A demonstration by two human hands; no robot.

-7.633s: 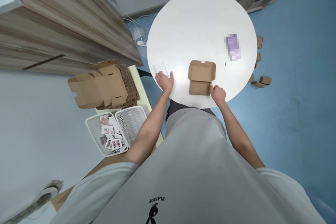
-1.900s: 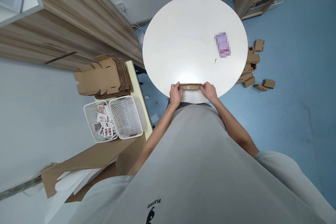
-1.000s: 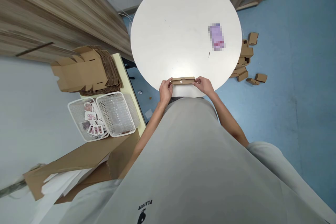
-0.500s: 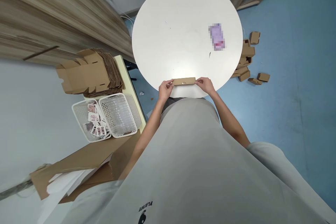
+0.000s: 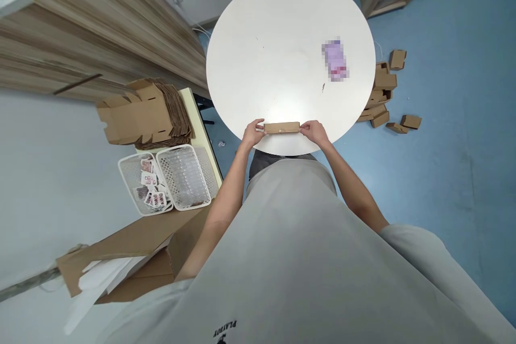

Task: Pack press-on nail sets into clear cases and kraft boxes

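A small closed brown cardboard box (image 5: pixel 281 128) is held over the near edge of the round white table (image 5: pixel 282 54). My left hand (image 5: pixel 252 133) grips its left end with curled fingers. My right hand (image 5: pixel 313 131) grips its right end the same way. The box shows its narrow front side toward me. A blurred purple item (image 5: pixel 335 60) lies on the table's right part, apart from both hands.
Left of me a stack of flat cardboard blanks (image 5: pixel 141 115) rests on a side table, with two white baskets (image 5: pixel 169 177), one holding small printed cards. Several small closed boxes (image 5: pixel 382 99) lie on the blue floor at the right. A large carton (image 5: pixel 133 258) stands at lower left.
The open box from the earliest frame is now closed and held at both ends. Over the last second the box turned slightly in my hands; both grips stayed.
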